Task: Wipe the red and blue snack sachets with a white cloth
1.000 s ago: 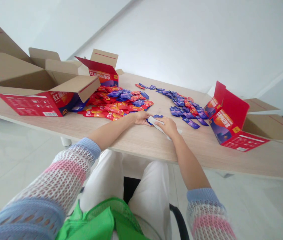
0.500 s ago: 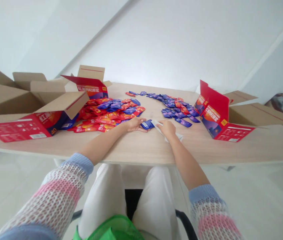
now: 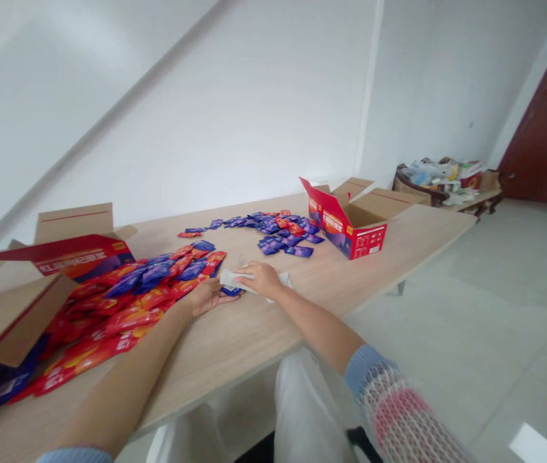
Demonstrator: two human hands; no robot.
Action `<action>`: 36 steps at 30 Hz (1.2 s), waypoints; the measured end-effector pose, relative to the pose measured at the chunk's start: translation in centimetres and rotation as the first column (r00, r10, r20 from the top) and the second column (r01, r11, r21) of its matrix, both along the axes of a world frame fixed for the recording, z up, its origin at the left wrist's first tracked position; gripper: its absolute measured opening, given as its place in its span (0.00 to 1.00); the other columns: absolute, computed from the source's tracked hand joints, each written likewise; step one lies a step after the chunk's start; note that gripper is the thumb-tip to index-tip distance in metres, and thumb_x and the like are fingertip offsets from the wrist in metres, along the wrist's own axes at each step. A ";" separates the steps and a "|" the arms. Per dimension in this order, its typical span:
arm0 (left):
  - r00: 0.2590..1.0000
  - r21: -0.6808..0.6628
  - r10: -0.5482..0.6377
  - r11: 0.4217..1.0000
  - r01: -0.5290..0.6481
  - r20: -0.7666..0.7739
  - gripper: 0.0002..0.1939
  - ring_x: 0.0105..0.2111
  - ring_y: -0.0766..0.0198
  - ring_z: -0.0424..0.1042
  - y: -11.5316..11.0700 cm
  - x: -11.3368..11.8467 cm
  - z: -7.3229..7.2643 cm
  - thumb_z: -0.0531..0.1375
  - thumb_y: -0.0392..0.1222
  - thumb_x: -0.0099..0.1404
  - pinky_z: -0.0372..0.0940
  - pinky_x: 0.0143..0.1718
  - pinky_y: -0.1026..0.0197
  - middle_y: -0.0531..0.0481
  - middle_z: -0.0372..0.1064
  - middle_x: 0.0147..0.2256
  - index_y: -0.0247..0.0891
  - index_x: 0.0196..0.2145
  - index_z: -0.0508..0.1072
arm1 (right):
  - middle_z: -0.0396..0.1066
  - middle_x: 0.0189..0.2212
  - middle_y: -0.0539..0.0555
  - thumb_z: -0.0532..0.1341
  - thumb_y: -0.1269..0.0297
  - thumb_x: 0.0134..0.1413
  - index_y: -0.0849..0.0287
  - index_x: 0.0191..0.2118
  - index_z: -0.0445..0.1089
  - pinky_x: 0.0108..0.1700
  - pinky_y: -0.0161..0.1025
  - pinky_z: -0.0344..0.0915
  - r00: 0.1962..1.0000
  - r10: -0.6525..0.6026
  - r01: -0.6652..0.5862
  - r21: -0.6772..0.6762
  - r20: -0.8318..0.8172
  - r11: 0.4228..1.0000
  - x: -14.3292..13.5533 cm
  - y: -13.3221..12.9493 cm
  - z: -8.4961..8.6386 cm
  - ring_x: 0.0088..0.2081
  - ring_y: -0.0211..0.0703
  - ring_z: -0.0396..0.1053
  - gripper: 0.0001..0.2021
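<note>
My left hand (image 3: 204, 297) is closed on the edge of a blue sachet (image 3: 231, 291), held low over the table (image 3: 254, 321). My right hand (image 3: 261, 281) grips a white cloth or tissue (image 3: 236, 280) and presses it over the sachet, hiding most of it. A loose end of the white piece sticks out past the right wrist. Beside my left hand lies a heap of red and blue sachets (image 3: 157, 299). Beyond my right hand spreads a second group of mostly blue-purple sachets (image 3: 268, 225) with some red ones among them.
An open red carton (image 3: 355, 235) stands on the right part of the table. Another open red carton (image 3: 80, 257) is behind the left heap, and a larger open carton (image 3: 17, 315) is at the near left. A bench with bags (image 3: 447, 180) and a brown door (image 3: 544, 135) lie beyond.
My view has turned to the right, so the bench and door now show. The white cloth or tissue has moved from the sachet's side to over it. Both hands stay together.
</note>
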State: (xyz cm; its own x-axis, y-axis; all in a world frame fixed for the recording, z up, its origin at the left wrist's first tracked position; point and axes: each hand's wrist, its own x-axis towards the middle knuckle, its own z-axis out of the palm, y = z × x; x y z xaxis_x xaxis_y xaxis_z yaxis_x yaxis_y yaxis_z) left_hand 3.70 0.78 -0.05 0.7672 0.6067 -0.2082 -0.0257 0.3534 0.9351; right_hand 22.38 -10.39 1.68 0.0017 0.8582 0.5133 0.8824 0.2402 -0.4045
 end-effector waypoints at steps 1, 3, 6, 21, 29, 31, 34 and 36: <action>1.000 -0.002 0.001 1.000 -0.001 -0.002 0.16 0.41 0.53 0.76 0.0 0.0 0.1 0.51 0.26 0.63 0.71 0.44 0.52 0.37 0.75 0.38 0.31 0.47 0.70 | 0.74 0.45 0.42 0.54 0.45 0.59 0.40 0.50 0.71 0.45 0.29 0.59 1.000 0.020 -0.020 -0.021 0.011 1.000 0.0 0.0 0.0 0.45 0.38 0.70 0.18; 1.000 0.001 -0.005 1.000 0.005 -0.004 0.19 0.40 0.54 0.76 -0.1 0.0 0.3 0.51 0.24 0.61 0.72 0.43 0.54 0.38 0.75 0.38 0.30 0.48 0.70 | 0.74 0.45 0.41 0.57 0.46 0.57 0.40 0.49 0.71 0.44 0.29 0.60 0.998 0.057 -0.055 -0.084 0.028 0.995 0.0 0.1 -0.2 0.46 0.38 0.70 0.17; 1.000 -0.003 -0.017 1.000 0.017 -0.010 0.20 0.39 0.54 0.76 -0.4 0.2 0.5 0.52 0.22 0.60 0.73 0.41 0.55 0.37 0.75 0.38 0.28 0.48 0.71 | 0.74 0.45 0.40 0.60 0.45 0.53 0.37 0.49 0.71 0.42 0.30 0.61 0.998 0.056 -0.050 -0.158 0.035 0.986 0.0 0.6 -0.5 0.46 0.40 0.70 0.18; 0.994 -0.131 0.105 0.986 -0.106 -0.014 0.22 0.36 0.57 0.77 -0.5 0.7 -0.6 0.47 0.25 0.65 0.73 0.39 0.54 0.37 0.74 0.39 0.29 0.54 0.66 | 0.75 0.44 0.55 0.60 0.47 0.54 0.42 0.49 0.72 0.44 0.39 0.64 0.939 -0.341 0.339 -0.303 0.051 0.890 2.0 2.4 -1.2 0.46 0.49 0.71 0.18; 1.000 -0.136 0.009 0.991 -0.009 0.002 0.20 0.39 0.56 0.76 -0.3 0.3 -0.5 0.46 0.26 0.65 0.70 0.44 0.55 0.33 0.74 0.40 0.22 0.52 0.66 | 0.74 0.46 0.54 0.56 0.49 0.59 0.50 0.51 0.72 0.48 0.36 0.62 0.941 -0.315 0.306 -0.086 -0.120 0.948 4.1 1.8 -0.5 0.47 0.44 0.70 0.19; 1.000 -0.138 -0.002 0.990 0.006 0.028 0.19 0.40 0.56 0.76 -0.4 0.2 -0.5 0.47 0.25 0.64 0.70 0.44 0.55 0.33 0.74 0.40 0.23 0.51 0.67 | 0.74 0.45 0.53 0.56 0.49 0.58 0.50 0.51 0.72 0.46 0.35 0.63 0.979 -0.178 0.173 -0.055 -0.103 0.983 2.7 1.5 -0.2 0.45 0.43 0.71 0.19; 0.999 -0.128 0.014 0.992 -0.009 0.041 0.19 0.38 0.56 0.76 -0.7 0.1 -0.2 0.50 0.22 0.61 0.71 0.43 0.55 0.36 0.74 0.38 0.24 0.48 0.69 | 0.75 0.43 0.50 0.60 0.47 0.54 0.46 0.49 0.73 0.42 0.34 0.65 0.999 -0.038 0.033 -0.125 -0.032 0.992 0.3 1.1 -0.1 0.43 0.44 0.72 0.19; 0.999 -0.117 0.008 0.993 -0.004 0.034 0.19 0.37 0.57 0.76 -0.8 0.1 0.0 0.51 0.21 0.59 0.71 0.43 0.56 0.37 0.75 0.36 0.24 0.47 0.70 | 0.76 0.42 0.48 0.61 0.46 0.51 0.43 0.46 0.75 0.42 0.35 0.66 0.999 -0.033 0.033 -0.174 0.001 0.984 -0.6 0.9 -0.1 0.42 0.46 0.72 0.18</action>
